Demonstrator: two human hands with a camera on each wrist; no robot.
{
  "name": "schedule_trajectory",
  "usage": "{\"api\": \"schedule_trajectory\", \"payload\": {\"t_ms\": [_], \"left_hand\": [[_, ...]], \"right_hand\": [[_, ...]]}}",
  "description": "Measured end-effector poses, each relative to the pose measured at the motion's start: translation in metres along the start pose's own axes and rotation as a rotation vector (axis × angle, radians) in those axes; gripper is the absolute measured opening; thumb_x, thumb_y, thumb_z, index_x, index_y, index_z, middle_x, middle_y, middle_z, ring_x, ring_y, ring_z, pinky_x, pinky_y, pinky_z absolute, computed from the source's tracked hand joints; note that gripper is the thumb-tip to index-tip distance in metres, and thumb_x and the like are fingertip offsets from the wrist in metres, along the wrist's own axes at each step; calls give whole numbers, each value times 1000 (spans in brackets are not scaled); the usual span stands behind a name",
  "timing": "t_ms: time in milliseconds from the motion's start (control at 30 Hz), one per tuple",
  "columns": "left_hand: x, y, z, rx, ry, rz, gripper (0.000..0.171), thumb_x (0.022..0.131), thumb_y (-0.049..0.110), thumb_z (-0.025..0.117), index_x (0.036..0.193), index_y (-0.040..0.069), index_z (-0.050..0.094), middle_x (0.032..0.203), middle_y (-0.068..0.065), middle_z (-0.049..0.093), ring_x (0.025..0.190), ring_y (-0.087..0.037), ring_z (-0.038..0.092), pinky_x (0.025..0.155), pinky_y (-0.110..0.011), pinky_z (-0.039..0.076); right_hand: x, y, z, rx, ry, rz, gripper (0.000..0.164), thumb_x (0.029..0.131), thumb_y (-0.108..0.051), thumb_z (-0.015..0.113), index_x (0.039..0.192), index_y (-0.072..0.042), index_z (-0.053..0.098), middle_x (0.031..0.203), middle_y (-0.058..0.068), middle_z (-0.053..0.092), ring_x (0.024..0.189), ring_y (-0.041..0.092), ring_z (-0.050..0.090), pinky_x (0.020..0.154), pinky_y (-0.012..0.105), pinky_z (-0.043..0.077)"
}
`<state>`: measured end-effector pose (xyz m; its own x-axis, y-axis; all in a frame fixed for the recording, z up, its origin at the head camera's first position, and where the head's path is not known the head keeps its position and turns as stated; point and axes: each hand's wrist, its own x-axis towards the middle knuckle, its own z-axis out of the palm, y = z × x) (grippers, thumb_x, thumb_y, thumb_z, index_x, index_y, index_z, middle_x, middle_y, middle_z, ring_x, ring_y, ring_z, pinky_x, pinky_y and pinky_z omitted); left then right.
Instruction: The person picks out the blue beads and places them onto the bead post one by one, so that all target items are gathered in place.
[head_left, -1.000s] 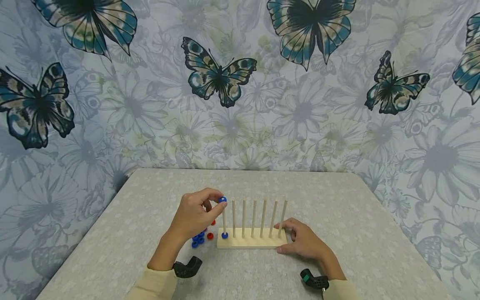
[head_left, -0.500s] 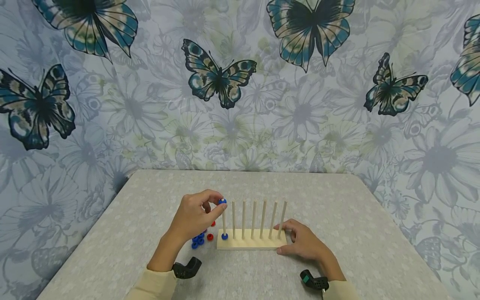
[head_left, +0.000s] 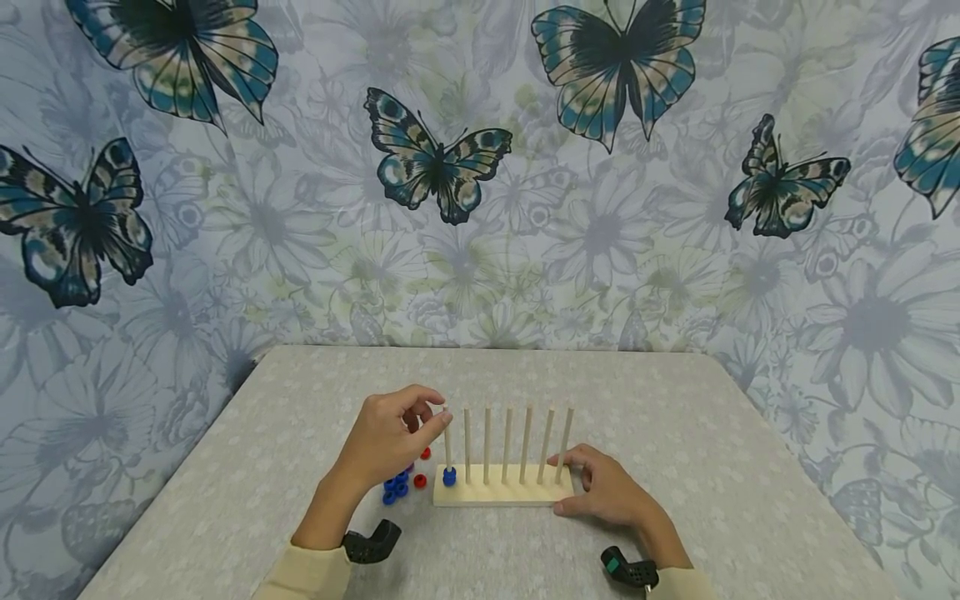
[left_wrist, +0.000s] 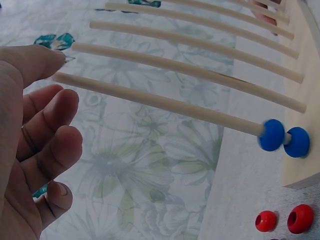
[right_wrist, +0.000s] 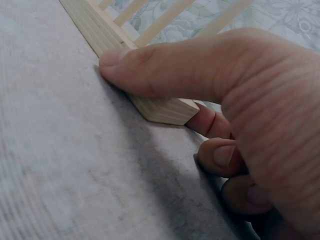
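A light wooden stand carries a row of upright pegs. On its leftmost peg are two blue beads: a lower one at the base and a slightly blurred upper one with a small gap between them. My left hand is at the top of this peg, thumb and index finger apart from each other, with no bead between them. At the stand's right end, my right hand grips the base, thumb on the front side and fingers behind.
Left of the stand lies a group of loose blue beads, with red beads near them. A patterned cloth covers the table. Behind it hangs a butterfly-print backdrop.
The blue bead that my left hand pinched at the peg's top has been let go and has dropped down near the lower bead. My right hand keeps its grip on the stand.
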<state>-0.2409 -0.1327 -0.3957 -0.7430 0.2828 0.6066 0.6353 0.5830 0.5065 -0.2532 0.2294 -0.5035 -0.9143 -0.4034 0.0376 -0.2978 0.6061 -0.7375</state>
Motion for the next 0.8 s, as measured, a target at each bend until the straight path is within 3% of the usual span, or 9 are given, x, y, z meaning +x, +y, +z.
{"api": "schedule_trajectory", "payload": {"t_ms": [300, 800], "left_hand": [[0, 2, -2, -9, 4, -10, 19, 91, 31, 75, 105, 18, 73, 69, 16, 61, 54, 2, 51, 46, -21, 42], [-3, 2, -12, -1, 66, -1, 15, 91, 23, 75, 104, 16, 74, 70, 16, 62, 54, 0, 51, 48, -22, 44]], "right_hand": [[-2, 1, 1, 2, 2, -6, 60, 68, -43, 91, 122, -38, 66, 99, -5, 58, 67, 7, 43, 58, 23, 41], [0, 0, 1, -11, 3, -12, 60, 69, -44, 91, 123, -34, 66, 98, -5, 57, 66, 8, 43, 57, 23, 40]]}}
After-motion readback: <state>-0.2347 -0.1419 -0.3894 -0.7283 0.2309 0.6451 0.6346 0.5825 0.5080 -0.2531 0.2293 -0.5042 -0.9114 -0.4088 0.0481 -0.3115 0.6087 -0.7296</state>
